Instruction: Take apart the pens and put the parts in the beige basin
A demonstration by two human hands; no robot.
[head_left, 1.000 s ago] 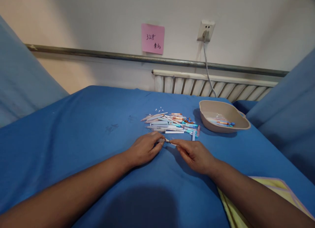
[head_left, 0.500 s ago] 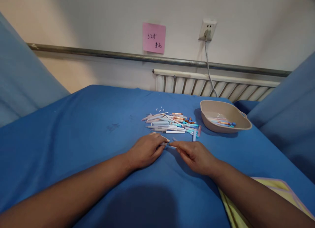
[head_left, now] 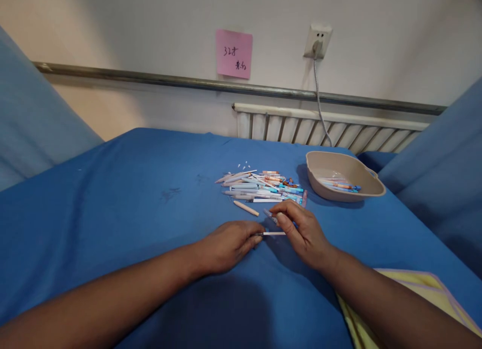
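Note:
My left hand [head_left: 231,246] rests low over the blue cloth, thumb and fingers pinched on a thin white pen refill [head_left: 274,233] that points right. My right hand [head_left: 301,233] is curled above the refill's far end, its fingertips at a small translucent pen part [head_left: 269,215]. Whether they grip that part or only touch it, I cannot tell. A peach pen barrel [head_left: 246,208] lies just beyond my left hand. Behind it spreads a pile of pen parts [head_left: 248,186]: pale barrels, white refills, and clear, orange and blue pieces.
At the back right stands a beige basin [head_left: 346,194] with several pens [head_left: 339,185] in it. A folded yellow cloth [head_left: 414,283] lies under my right forearm. Tiny white bits [head_left: 244,165] are scattered behind the pile. Blue cloth [head_left: 124,203] covers the table.
My hands have moved apart, the left one slightly nearer to me. My right fingers have left the refill's end and reached the translucent part. The peach barrel now lies uncovered.

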